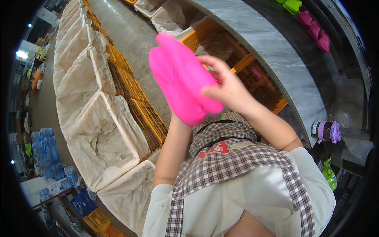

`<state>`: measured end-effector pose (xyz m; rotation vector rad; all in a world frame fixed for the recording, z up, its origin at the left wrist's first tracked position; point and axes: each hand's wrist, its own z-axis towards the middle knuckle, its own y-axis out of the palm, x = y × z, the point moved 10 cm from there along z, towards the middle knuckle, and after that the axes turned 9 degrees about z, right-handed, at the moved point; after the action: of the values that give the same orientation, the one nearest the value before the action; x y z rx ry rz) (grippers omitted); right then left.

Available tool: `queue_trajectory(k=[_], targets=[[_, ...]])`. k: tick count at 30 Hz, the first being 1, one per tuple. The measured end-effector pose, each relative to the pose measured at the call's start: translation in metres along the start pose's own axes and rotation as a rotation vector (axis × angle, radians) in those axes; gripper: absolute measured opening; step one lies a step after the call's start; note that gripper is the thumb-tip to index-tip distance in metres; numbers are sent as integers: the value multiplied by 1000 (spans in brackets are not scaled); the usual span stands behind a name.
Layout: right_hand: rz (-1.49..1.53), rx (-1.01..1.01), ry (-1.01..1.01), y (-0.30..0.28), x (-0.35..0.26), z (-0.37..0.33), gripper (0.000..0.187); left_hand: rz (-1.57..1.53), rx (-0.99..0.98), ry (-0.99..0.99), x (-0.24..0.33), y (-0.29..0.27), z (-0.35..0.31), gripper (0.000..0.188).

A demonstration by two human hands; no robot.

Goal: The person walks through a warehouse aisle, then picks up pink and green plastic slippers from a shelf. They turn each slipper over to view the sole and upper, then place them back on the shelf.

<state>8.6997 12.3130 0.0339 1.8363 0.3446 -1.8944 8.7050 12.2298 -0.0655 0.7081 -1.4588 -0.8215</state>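
A pair of bright pink foam shoes [173,75], pressed together side by side, is held up in front of my body. My right hand [225,85] grips their right edge, with the thumb on the near face and the fingers curled along the side. From below, my left hand [176,118] comes up behind the pair. Its fingers are hidden by the shoes, and only the wrist shows, but it supports them. The shoes are slightly blurred.
Left stands a row of yellow crates [148,122] and cloth-lined bins [106,146]. At right runs a grey-topped work surface with a dark belt [316,75], carrying pink shoes [314,29] and green shoes [292,6]. A purple jug [327,131] sits near its end.
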Motion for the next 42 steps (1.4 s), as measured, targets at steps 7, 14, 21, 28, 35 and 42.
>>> queue_trajectory(k=[7, 14, 21, 28, 35, 42], targets=[[863, 213, 13, -55, 3, -2, 60, -654, -92, -45, 16, 12, -3, 47], [842, 158, -38, -49, 0, -11, 61, -647, -135, -63, 19, 26, -2, 47], [370, 107, -101, -30, -3, -24, 72, -90, 156, 5, 15, 12, -5, 43], [259, -34, 59, -15, 18, -24, 83, -5, -26, -208, 3, 30, -4, 42], [226, 98, 136, -33, 21, -15, 74, 558, 177, -55, 27, 39, -1, 54], [1103, 65, 435, -40, 41, -27, 51, 256, 19, -136, 38, 66, -9, 68]])
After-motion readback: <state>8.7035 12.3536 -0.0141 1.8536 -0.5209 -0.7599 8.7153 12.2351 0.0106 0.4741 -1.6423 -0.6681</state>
